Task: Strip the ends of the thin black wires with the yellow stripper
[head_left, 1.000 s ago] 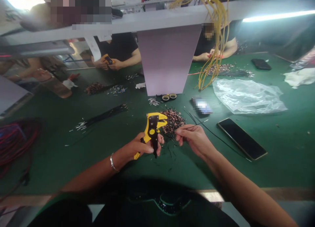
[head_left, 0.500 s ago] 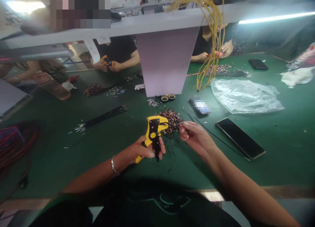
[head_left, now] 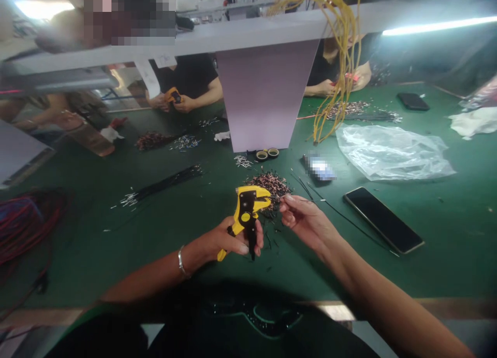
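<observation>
The stripper [head_left: 245,202] was held beside the clippings [head_left: 273,180] in the curled left hand [head_left: 228,240], while a wire [head_left: 317,200], pinched between closed right-hand [head_left: 306,215] fingertips, was presented at its jaws, steady alignment apparently being required.

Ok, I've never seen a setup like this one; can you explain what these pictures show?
There is no robot here: these are a person's bare hands, and every picture comes from one camera worn on the head, looking forward and down. The left hand holds a yellow-and-black hand tool; the right hand pinches a thin wire. On the green table lie a heap of small copper-and-black pieces, a bundle of black wires, a phone and a clear plastic bag.
</observation>
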The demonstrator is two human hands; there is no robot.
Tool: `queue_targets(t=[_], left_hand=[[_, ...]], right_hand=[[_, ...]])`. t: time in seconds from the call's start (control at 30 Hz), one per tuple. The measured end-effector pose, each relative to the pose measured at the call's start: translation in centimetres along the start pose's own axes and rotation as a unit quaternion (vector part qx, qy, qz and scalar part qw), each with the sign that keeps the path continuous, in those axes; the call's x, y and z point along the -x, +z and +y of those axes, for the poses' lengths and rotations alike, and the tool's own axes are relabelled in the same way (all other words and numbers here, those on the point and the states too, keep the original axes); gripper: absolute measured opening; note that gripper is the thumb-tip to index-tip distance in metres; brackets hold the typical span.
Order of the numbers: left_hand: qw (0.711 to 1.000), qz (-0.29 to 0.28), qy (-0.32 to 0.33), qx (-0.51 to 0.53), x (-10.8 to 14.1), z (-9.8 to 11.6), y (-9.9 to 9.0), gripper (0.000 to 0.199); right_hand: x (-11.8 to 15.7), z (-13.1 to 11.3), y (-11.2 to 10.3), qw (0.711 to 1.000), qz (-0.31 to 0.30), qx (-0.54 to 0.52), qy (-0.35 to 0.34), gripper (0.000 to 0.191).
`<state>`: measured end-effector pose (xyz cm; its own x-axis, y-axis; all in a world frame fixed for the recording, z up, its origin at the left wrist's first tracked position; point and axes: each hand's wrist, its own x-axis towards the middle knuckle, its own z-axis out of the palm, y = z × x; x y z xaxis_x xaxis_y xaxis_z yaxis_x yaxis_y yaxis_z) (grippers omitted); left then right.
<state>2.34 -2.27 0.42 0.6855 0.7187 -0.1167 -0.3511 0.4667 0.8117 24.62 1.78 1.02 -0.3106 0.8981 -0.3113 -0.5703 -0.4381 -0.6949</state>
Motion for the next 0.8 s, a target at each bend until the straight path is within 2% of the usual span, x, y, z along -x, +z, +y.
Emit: queue_targets(t=[0.8], left_hand=[[0.999, 0.011, 0.014, -0.03, 0.26, 0.02, -0.18, 0.038]], right_hand=[[0.47, 0.51, 0.48, 1.0, 0.009, -0.004, 0.005, 0.016]])
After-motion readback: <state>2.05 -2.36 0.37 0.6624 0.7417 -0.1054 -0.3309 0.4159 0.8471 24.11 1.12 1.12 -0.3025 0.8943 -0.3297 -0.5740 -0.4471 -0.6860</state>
